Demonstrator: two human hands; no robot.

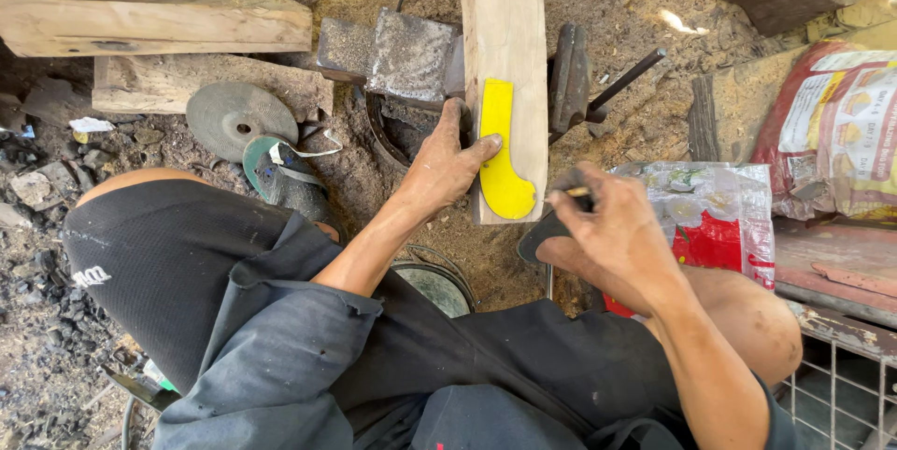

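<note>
My left hand presses the thin, light, slippery yellow template flat on the stiff plank; my right hand fingers pinch a pencil beside the plank's end.

A clear plastic bag with red and white print lies crumpled on the ground at right, beside a larger red, white and yellow printed sack that leans near the frame's right edge.
</note>
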